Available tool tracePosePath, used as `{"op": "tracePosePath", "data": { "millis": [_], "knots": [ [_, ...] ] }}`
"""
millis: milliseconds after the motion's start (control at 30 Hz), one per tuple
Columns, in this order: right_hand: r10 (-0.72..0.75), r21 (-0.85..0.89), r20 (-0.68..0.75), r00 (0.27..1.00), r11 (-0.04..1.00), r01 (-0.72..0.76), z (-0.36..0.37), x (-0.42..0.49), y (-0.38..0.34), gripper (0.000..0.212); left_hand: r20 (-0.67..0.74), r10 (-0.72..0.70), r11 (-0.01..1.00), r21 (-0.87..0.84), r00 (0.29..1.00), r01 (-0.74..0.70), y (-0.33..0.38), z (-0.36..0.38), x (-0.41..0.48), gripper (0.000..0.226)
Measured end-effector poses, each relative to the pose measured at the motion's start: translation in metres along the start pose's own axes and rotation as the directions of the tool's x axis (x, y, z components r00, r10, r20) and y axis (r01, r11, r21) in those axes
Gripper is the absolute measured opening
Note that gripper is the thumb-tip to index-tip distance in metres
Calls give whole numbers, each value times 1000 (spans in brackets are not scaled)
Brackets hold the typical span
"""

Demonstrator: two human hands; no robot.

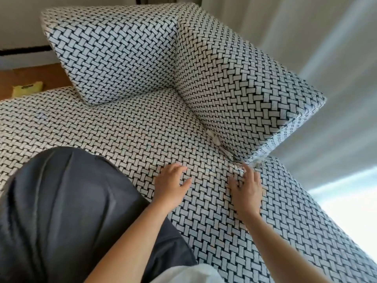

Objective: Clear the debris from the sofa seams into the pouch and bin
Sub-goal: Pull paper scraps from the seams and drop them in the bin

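Lying in the seam where the sofa seat (122, 127) meets the upright cushion (234, 88), the debris (216, 139) — pale scraps and shreds — trails down toward your right hand (246, 186), whose fingers are spread flat on the seat with the tips just beside the lowest shreds. Your left hand (171, 182) rests on the seat close by, fingers fanned apart and slightly bent, holding nothing. Your dark trouser leg (61, 201) covers the near left of the seat, a second cushion (114, 52) leans at the back, a yellow object (26, 88) lies on the brown floor (40, 75) beyond — and a pale curtain (326, 48) hangs on the right.
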State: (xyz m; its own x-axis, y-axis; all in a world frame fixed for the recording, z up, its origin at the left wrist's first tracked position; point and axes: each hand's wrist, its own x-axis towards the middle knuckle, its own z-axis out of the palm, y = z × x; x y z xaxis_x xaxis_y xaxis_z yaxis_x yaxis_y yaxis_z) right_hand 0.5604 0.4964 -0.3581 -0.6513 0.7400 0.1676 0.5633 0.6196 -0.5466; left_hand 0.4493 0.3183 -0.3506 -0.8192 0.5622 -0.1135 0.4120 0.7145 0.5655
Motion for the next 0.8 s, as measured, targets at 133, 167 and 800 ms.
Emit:
{"op": "tracePosePath", "data": {
  "millis": [133,167,800],
  "knots": [
    [151,63,-67,986,987,-147,2,8,2,54,14,65,996,60,998,-66,7,19,5,58],
    [158,50,-73,985,987,-154,3,9,2,54,27,91,993,67,995,-93,10,21,7,60],
    [128,-236,-147,981,958,-160,17,24,10,21,94,320,924,190,943,-332,85,49,87,58]
  ]
}}
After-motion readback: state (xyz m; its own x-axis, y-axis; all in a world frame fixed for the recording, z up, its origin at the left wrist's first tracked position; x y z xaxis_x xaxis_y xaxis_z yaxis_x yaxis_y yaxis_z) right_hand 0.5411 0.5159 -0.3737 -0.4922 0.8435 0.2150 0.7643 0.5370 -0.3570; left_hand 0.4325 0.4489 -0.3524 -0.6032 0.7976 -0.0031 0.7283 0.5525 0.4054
